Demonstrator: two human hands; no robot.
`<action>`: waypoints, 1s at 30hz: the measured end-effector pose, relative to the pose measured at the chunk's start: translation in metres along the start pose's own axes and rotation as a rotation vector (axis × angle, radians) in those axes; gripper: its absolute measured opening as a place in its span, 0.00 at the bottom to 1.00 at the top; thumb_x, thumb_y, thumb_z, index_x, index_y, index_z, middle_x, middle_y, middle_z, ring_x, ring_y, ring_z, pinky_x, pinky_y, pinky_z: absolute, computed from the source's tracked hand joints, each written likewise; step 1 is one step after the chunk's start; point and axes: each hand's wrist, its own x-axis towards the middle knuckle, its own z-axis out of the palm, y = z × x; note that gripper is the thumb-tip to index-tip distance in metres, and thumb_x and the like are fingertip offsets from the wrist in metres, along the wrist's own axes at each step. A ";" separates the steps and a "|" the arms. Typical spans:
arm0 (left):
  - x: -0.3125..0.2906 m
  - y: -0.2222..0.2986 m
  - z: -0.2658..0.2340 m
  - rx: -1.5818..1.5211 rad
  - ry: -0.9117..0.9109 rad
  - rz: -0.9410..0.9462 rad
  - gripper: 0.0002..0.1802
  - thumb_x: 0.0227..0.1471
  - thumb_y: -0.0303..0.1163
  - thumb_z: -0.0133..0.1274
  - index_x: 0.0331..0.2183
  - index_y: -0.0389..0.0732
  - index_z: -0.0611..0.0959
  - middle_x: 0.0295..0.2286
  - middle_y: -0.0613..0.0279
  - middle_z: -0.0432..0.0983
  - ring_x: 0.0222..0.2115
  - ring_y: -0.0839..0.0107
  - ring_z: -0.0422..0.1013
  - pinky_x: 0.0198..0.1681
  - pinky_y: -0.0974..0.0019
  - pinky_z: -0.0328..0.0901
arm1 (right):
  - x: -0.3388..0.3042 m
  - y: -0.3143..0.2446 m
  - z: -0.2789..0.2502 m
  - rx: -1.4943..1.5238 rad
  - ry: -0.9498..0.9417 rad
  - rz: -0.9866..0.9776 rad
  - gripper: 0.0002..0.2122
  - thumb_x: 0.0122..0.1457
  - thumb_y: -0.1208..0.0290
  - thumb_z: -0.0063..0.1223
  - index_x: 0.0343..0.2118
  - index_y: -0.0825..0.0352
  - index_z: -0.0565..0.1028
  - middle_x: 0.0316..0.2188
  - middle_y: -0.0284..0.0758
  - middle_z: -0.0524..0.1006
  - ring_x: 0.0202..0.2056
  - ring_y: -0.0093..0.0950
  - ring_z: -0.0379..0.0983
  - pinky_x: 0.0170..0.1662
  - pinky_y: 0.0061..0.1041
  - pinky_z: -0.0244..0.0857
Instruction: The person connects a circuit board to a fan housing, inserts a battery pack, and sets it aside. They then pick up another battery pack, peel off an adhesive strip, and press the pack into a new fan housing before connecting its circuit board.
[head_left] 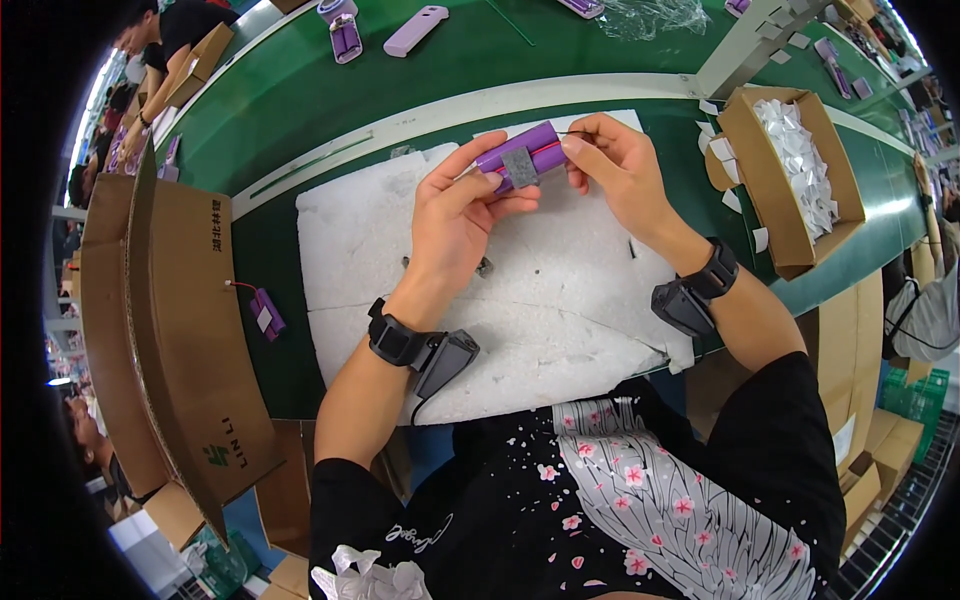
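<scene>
A purple battery pack (pixel 540 137) of cylindrical cells lies across the fingers of my left hand (pixel 452 208), above a white foam sheet (pixel 380 240). A grey pad (pixel 520 167) is wrapped across the pack's middle, and red wire shows along its side. My left thumb and fingers close on its left end. At the other end, my right hand (pixel 625 175) pinches a thin dark wire (pixel 572 133), its thumb close against the pack. The far part of that wire is hidden behind the right fingers.
Left of the foam lies another purple battery pack (pixel 264 315), beside a large cardboard box (pixel 190 330). At right, an open carton (pixel 848 190) holds many white pieces. Behind a pale rail (pixel 400 125), purple parts (pixel 416 31) lie on the green surface. A metal post (pixel 745 55) stands there.
</scene>
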 end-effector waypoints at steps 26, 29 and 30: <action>-0.001 -0.001 -0.002 -0.031 -0.032 -0.056 0.22 0.49 0.20 0.39 0.48 0.31 0.70 0.35 0.44 0.73 0.29 0.60 0.75 0.34 0.64 0.73 | 0.000 0.005 0.001 0.040 0.002 -0.068 0.08 0.61 0.70 0.46 0.35 0.71 0.68 0.28 0.33 0.73 0.26 0.19 0.69 0.27 0.17 0.64; 0.000 -0.001 -0.002 -0.009 -0.027 -0.050 0.22 0.49 0.20 0.39 0.48 0.31 0.70 0.35 0.45 0.73 0.29 0.60 0.75 0.34 0.64 0.73 | -0.001 0.005 0.001 0.045 0.009 -0.060 0.08 0.61 0.70 0.46 0.35 0.71 0.68 0.28 0.33 0.73 0.26 0.19 0.69 0.27 0.17 0.64; 0.000 -0.001 -0.002 0.004 -0.025 -0.049 0.21 0.49 0.20 0.39 0.48 0.31 0.70 0.35 0.45 0.73 0.29 0.60 0.75 0.34 0.64 0.73 | -0.001 0.005 0.001 0.048 0.012 -0.056 0.08 0.61 0.70 0.47 0.35 0.71 0.68 0.28 0.33 0.73 0.26 0.19 0.69 0.27 0.17 0.64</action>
